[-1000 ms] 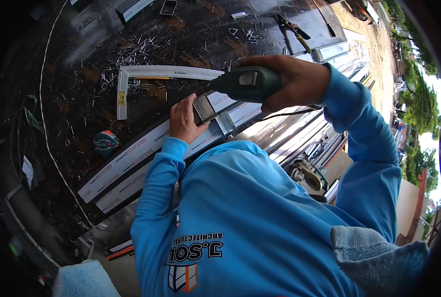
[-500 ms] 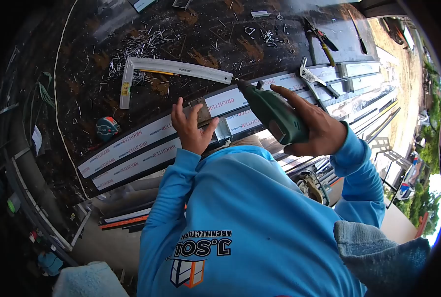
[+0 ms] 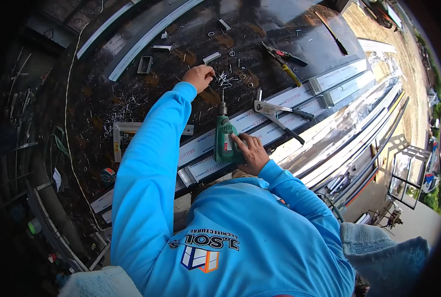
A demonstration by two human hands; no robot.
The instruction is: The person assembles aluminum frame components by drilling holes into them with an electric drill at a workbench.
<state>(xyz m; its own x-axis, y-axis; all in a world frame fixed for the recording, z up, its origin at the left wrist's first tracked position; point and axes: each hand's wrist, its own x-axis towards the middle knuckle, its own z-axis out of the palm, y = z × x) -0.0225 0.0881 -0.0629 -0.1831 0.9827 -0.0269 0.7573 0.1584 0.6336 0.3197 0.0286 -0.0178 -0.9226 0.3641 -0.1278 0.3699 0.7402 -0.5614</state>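
A green power drill [image 3: 225,141] lies across the labelled aluminium profiles [image 3: 196,148], its bit pointing away from me. My right hand [image 3: 252,154] rests on its body near the handle, fingers pressed round it. My left hand [image 3: 199,78] reaches far over the dark table, fingers curled together beside a small pile of rivets [image 3: 224,79]; whether anything is between the fingertips is too small to tell. Just right of the drill, a hand riveter [image 3: 275,110] with open handles lies on the profiles.
A metal square [image 3: 116,141] lies partly behind my left sleeve, near scattered rivets [image 3: 126,111] and a tape measure [image 3: 107,174]. Snips [image 3: 282,62] and a long thin tool [image 3: 332,33] lie at the back right. Long strips [image 3: 151,39] cross the far left table.
My left hand has left the profiles and stretched forward to the small rivet pile. My right hand has lowered the drill onto the profiles, its bit now turned forward. The view has shifted.
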